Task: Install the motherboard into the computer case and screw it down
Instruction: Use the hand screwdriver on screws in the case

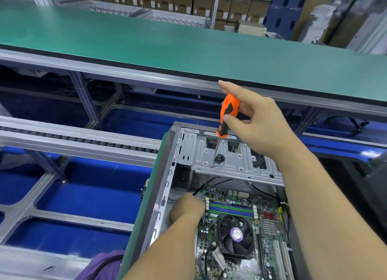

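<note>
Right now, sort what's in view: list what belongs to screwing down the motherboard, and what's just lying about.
Belongs to the job:
motherboard
computer case
orange screwdriver, held by the right hand
pile of dark screws on the drive bracket
left hand, at the board's edge

Just lying about:
green conveyor belt
stacked cardboard boxes
roller track
purple cloth

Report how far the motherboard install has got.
Done: the motherboard already lies inside the computer case. In hand: the right hand holds the orange screwdriver, its tip down by a pile of dark screws on the drive bracket; the left hand rests at the board's edge. Left: driving screws; none visibly seated.
</note>
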`<state>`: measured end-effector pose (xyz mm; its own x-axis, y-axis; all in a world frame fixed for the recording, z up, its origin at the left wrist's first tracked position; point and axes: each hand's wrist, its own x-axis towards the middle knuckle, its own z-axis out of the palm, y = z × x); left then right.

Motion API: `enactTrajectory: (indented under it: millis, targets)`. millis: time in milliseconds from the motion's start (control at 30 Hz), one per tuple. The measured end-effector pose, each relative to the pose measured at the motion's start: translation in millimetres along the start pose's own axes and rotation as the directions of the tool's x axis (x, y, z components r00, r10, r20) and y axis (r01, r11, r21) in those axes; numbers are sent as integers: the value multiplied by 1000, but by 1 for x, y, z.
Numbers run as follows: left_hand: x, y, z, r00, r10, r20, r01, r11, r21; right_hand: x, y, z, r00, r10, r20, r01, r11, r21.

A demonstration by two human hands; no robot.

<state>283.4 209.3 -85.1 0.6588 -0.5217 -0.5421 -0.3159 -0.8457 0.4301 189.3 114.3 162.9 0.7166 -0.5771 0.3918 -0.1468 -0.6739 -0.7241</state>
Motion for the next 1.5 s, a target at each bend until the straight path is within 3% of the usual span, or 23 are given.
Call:
enactTrajectory:
  millis: [167,300,400,567,700,833,967,1133,1267,1400,1500]
  targets:
    - [0,0,1,1000,2,-1,-2,1000,18,3,-1,3,997,-37,-63,26,984,-179]
    - [0,0,1,1000,16,0,-16,1000,8,0,-4,1,999,-26,33,25,999,31]
    - [0,0,2,1000,17,-5,-17,1000,12,4,-3,0,998,-30,-46,21,985,-174]
    - [0,-1,2,1000,25,-5,-25,1000,7,-2,-4,1,999,-14,49,12,1000,25]
    - [-1,0,1,1000,19,-2,-19,1000,14,2,0,-3,997,-11,-76,-2,985,-175]
    - [0,1,0,1000,10,11,-10,1000,23,-4,-2,-2,999,15,43,-20,994,103]
    - [1,0,1,1000,14,10,-14,1000,18,1,1,-2,993,-3,-118,-19,983,-183]
    - [1,0,2,1000,16,0,-16,1000,14,-2,-1,2,1000,2,26,-3,999,42]
    - [1,0,2,1000,18,-4,-18,1000,21,1,1,4,990,-28,-138,1,981,-193]
    - [1,0,1,1000,21,-3,-21,1000,20,-4,1,3,1000,-4,-29,6,997,72]
    - [0,0,1,1000,15,-1,-15,1000,24,0,3,2,992,-35,-125,14,986,-166]
